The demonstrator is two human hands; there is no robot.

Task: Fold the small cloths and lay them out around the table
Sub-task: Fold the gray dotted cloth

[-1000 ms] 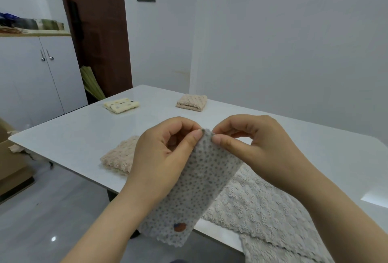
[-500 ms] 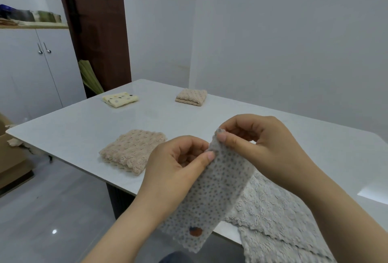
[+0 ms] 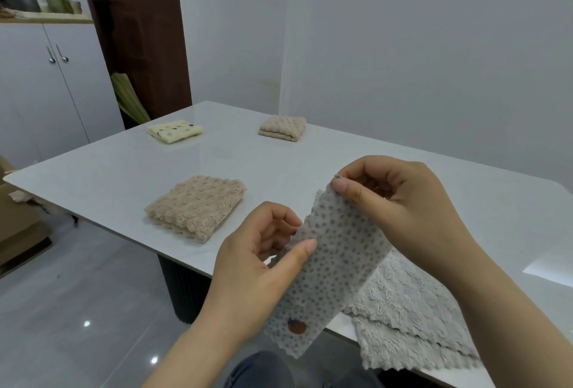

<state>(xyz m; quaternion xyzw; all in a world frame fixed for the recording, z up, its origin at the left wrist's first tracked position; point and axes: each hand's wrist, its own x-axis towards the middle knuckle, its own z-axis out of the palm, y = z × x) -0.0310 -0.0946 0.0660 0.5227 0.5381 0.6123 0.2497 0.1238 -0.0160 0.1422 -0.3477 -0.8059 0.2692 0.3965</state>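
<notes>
**Small grey dotted cloth (image 3: 335, 263) held up as a narrow strip, mid-fold**

The small grey dotted cloth, thin and with a scalloped edge and one brown patch near its low end, hangs in the air between the two hands, over the near edge of the white glossy table (image 3: 124, 177). The right hand (image 3: 400, 208) pinches its top corner between thumb and forefinger. The left hand (image 3: 263, 263) is lower, its thumb pressed on the strip's left edge and its fingers curled behind the fabric.

It looks very light and limp: it sags from the pinch and will not keep a crease unaided. A fair judgement is that it is best held at the corners or along the folded edge, layers squeezed together so they do not slide apart. It is neither fragile nor slippery.

Under the right forearm a grey fluffy cloth (image 3: 403, 304) lies unfolded, drooping off the table edge. Beyond the left hand a folded beige knobbly cloth (image 3: 195, 204) lies flat. Farther off, well apart from both hands, lie a second beige cloth (image 3: 282, 128) and a folded yellow spotted cloth (image 3: 175, 131).

The next fold probably brings the low end up to the right hand's pinch.
</notes>
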